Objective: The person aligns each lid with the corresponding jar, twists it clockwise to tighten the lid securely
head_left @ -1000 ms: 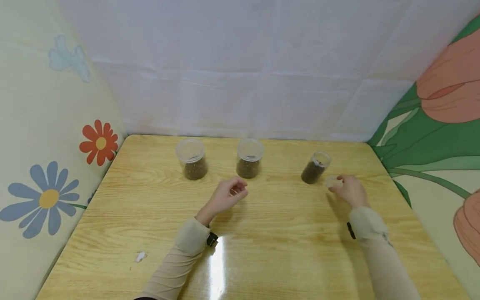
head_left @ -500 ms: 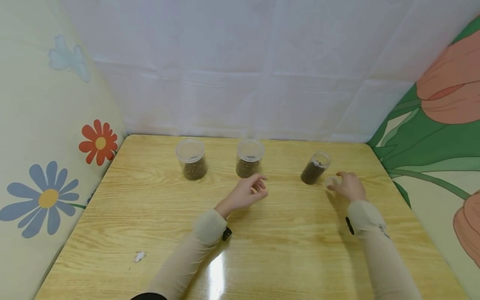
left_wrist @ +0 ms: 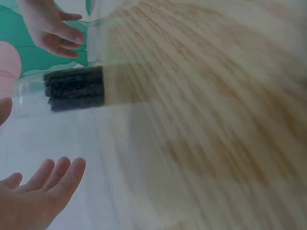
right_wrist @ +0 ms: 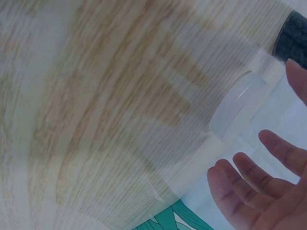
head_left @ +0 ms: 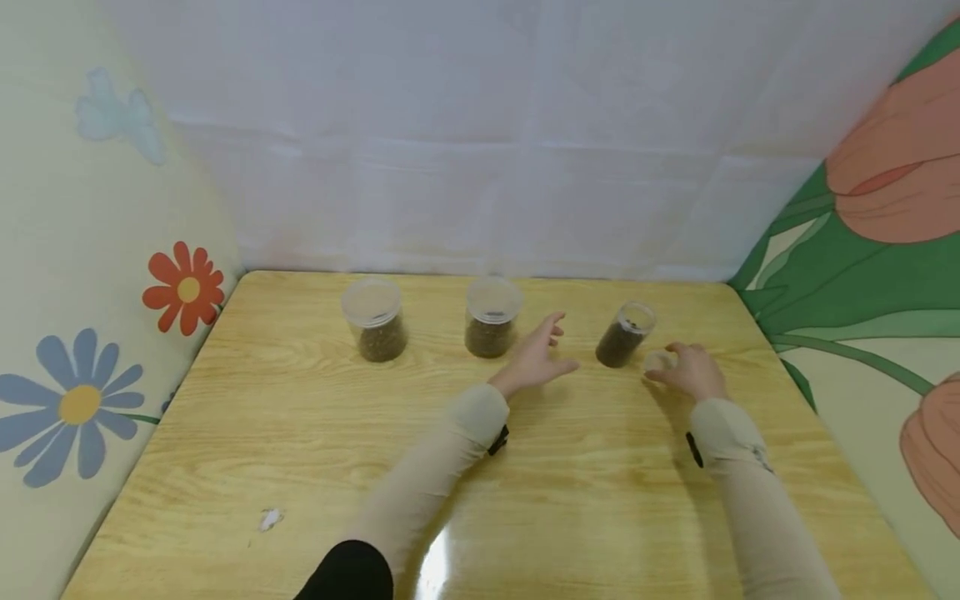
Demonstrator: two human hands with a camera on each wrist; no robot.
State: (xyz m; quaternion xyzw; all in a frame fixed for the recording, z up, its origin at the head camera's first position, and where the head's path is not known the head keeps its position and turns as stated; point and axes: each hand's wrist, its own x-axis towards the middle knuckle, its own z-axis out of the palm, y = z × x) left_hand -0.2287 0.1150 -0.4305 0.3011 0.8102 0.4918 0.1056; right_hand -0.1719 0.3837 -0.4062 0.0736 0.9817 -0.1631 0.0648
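On the wood-grain tabletop (head_left: 600, 467), right of centre: narrow jar (head_left: 619, 343), upright, between the two hands. Clear-walled cylinder, dark, lumpy fill in its lower part, bare wall above.

Left hand (head_left: 532, 361) just left of it, fingers and thumb well apart, palm side toward the jar, nothing held; a gap shows between hand and jar.

Right hand (head_left: 693, 372) on the jar's other side, fingers and thumb spread, near a pale translucent lid (head_left: 660, 362). Lid sits on the wood in front of the fingertips, low and round, smooth-edged; contact cannot be told.

Farther left, two wider jars (head_left: 375, 321) (head_left: 491, 317), near the back edge, well apart from each other. Clear, squat, round-topped, brown granular contents at the bottom. Small dark marks near their rims, too small to make out.

Table surface glossy, streaked yellow-brown; whitish worn patch (head_left: 272, 518) at near left. Creased pale cloth (head_left: 450, 183) behind. Beige sleeves (head_left: 420, 500), ribbed at the folds.
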